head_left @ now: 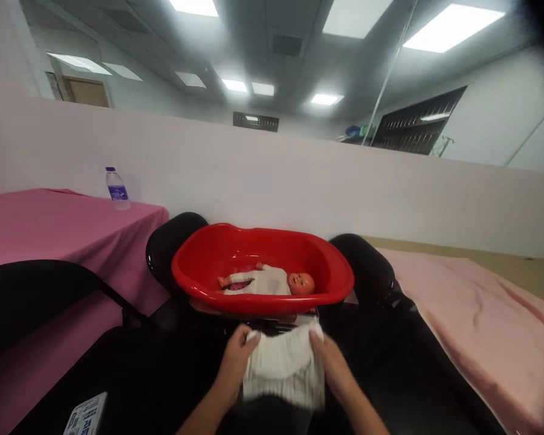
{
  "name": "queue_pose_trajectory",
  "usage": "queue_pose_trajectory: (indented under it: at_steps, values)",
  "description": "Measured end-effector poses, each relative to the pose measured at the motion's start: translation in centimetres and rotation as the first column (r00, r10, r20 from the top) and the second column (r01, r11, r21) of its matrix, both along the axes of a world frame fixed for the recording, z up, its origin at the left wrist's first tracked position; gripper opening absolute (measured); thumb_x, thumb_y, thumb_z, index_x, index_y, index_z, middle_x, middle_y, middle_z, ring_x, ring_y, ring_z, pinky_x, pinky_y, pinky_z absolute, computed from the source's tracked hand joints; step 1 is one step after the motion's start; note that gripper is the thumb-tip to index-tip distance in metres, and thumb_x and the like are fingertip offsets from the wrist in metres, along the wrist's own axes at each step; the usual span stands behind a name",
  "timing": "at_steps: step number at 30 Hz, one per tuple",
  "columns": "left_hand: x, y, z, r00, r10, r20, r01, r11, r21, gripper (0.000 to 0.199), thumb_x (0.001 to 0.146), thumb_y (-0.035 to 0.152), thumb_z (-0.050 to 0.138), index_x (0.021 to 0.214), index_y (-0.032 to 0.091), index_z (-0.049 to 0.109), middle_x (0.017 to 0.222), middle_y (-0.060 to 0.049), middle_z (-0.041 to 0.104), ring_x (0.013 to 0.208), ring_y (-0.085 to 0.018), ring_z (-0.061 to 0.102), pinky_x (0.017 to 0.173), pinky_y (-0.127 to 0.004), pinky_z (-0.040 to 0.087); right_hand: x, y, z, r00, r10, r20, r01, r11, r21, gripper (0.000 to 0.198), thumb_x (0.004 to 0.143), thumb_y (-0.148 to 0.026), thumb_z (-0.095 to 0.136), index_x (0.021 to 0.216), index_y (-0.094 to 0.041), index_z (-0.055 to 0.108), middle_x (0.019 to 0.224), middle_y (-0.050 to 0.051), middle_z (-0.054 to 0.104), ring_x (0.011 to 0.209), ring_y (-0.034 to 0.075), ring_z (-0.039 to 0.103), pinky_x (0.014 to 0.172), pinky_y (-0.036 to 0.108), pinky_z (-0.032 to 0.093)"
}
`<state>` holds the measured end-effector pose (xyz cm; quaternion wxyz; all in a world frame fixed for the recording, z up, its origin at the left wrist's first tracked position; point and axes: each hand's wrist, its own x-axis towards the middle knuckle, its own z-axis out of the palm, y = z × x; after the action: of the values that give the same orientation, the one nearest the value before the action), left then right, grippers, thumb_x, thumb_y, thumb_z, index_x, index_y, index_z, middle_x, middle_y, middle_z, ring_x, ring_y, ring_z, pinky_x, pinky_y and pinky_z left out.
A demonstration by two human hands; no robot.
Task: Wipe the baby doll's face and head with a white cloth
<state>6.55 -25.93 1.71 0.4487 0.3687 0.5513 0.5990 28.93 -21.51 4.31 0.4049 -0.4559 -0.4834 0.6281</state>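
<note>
A piece of white cloth (283, 362) is stretched between my two hands, blurred by motion, so its exact kind is unclear. My left hand (240, 356) pinches its upper left corner. At the upper right corner, my right hand (333, 362) grips it between thumb and fingers. Just beyond the cloth stands a red baby bathtub (263, 302). A baby doll (272, 282) in white clothes lies on its back inside, head to the right; the tub's near rim hides part of it. Neither hand touches the tub or the doll.
Black chairs (362, 263) stand around the tub. On the left, a pink-covered table (72, 223) holds a water bottle (118, 190). A pale pink sheet (471, 314) covers a surface at right. A printed white package (87, 415) lies at the lower left. A white wall (272, 181) rises behind.
</note>
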Motion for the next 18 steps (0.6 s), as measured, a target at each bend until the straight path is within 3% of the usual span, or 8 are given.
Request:
queue_pose_trajectory:
  at_steps: [4,7,9,12,16,18]
  values:
    - [-2.7,4.9,7.5,0.987,-0.012,-0.159,0.031,0.992,0.118,0.028,0.079,0.045,0.062,0.078,0.019,0.05,0.072,0.002,0.051,0.068,-0.013,0.049,0.061,-0.024,0.039,-1.4,6.4,6.5,0.999,-0.021,0.044,0.013,0.983,0.181,0.057,0.078,-0.059,0.06,0.108,-0.011,0.065,0.103,0.011,0.07,0.092,0.023,0.063,0.082,0.031,0.047]
    - [-4.2,8.7,10.1,0.954,0.107,-0.279,-0.067,0.987,0.147,0.023,0.081,0.039,0.06,0.08,0.018,0.051,0.077,-0.001,0.055,0.072,-0.015,0.053,0.062,-0.024,0.039,-2.9,10.7,8.1,0.948,-0.103,0.302,-0.003,0.944,0.331,0.046,0.084,-0.049,0.051,0.106,-0.011,0.065,0.103,0.01,0.068,0.092,0.021,0.06,0.08,0.028,0.044]
    - [-5.3,11.3,9.4,0.899,0.096,-0.427,-0.067,0.994,0.082,0.02,0.084,0.033,0.057,0.092,0.016,0.055,0.093,-0.007,0.062,0.085,-0.019,0.058,0.074,-0.027,0.043,-3.5,12.7,7.3,0.826,-0.23,0.515,-0.021,0.9,0.435,0.041,0.083,-0.035,0.052,0.113,-0.01,0.062,0.109,0.011,0.066,0.096,0.021,0.059,0.083,0.029,0.042]
    - [-7.5,14.7,6.1,0.7,-0.039,-0.713,-0.064,0.991,-0.117,0.045,0.083,0.029,0.061,0.122,0.008,0.052,0.119,-0.018,0.06,0.105,-0.025,0.058,0.094,-0.035,0.039,-3.8,14.9,5.3,0.67,-0.357,0.651,-0.043,0.857,0.514,0.045,0.083,-0.029,0.05,0.123,-0.009,0.056,0.119,0.014,0.06,0.102,0.021,0.057,0.087,0.029,0.041]
    - [-10.6,17.6,1.9,0.363,-0.286,-0.887,0.077,0.958,-0.277,0.04,0.086,0.026,0.052,0.122,0.011,0.058,0.123,-0.017,0.058,0.114,-0.026,0.055,0.095,-0.031,0.04,-3.6,18.3,3.7,0.632,-0.347,0.693,0.04,0.908,0.418,0.043,0.088,-0.031,0.047,0.125,-0.011,0.056,0.126,0.014,0.056,0.115,0.02,0.052,0.097,0.028,0.038]
    - [-11.8,18.4,1.0,0.25,-0.394,-0.884,0.078,0.919,-0.388,0.04,0.081,0.026,0.057,0.118,0.012,0.062,0.12,-0.017,0.059,0.11,-0.03,0.057,0.093,-0.035,0.042,-3.6,20.3,3.4,0.579,-0.359,0.732,0.148,0.929,0.339,0.045,0.089,-0.032,0.047,0.127,-0.008,0.054,0.131,0.019,0.052,0.124,0.026,0.047,0.102,0.035,0.037]
